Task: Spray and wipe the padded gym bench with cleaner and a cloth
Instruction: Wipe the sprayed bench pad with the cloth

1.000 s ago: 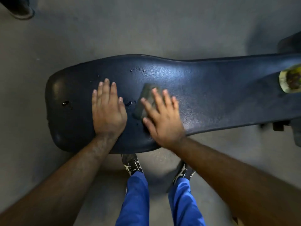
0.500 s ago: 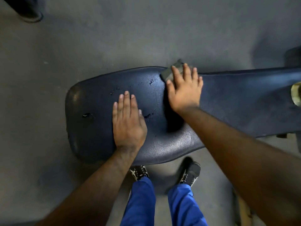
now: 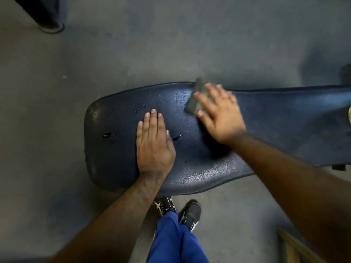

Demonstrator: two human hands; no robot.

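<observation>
- Your right hand point(image 3: 221, 113) is pressing the cloth point(image 3: 195, 100) flat against the bench point(image 3: 275, 118), fingers spread and nearly straight over it; nothing is being pinched or wrapped.
- Your left hand point(image 3: 154, 143) is lying palm down on the bench pad, fingers straight and close together, holding nothing.
- Cloth: a small dark grey folded piece, lying under your right fingers at the far edge of the pad, one corner reaching just past that edge. It is showing motion blur, as is the hand above it.
- Bench: dark blue padded vinyl, running left to right across the view, with the wide rounded end to your left and the narrower part going off to the right.
- Wet droplets point(image 3: 107, 135) are sitting on the pad to the left of your left hand, with more near its fingertips and beside its thumb.
- Your shoes point(image 3: 190, 213) and blue trousers point(image 3: 174, 240) are showing below the near edge of the bench, on a grey floor point(image 3: 133, 44).
- A dark post base point(image 3: 51, 27) is standing on the floor at upper left, well apart from the bench.
</observation>
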